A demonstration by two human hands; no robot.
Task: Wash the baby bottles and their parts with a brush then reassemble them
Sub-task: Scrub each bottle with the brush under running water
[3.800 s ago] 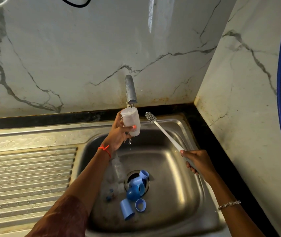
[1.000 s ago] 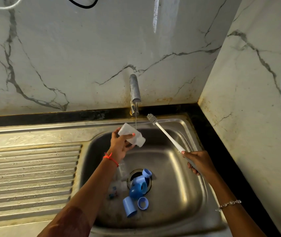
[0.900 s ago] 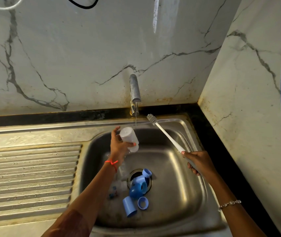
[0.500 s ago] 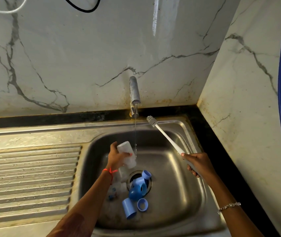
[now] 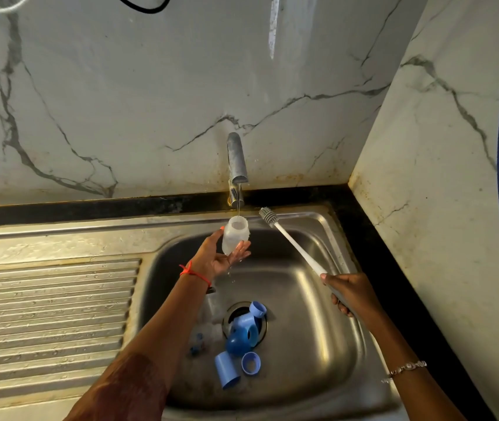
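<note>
Nearest, well below the tap (image 5: 236,159), blue bottle parts (image 5: 242,337) lie heaped in the steel sink (image 5: 90,235), seemingly unwashed. Right of the tap, the right hand (image 5: 352,294) wraps the brush (image 5: 290,244) handle. Directly under the tap, the left hand (image 5: 216,261) clasps the bottle (image 5: 234,235), mouth up; centre it so the stream fills it. Behind the tap, a veined marble wall (image 5: 120,101).

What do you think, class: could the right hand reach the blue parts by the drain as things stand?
Probably yes: bare sink floor lies between the right hand and the blue parts, nothing crossing. But it grips the brush, so grasping them means freeing it.
</note>
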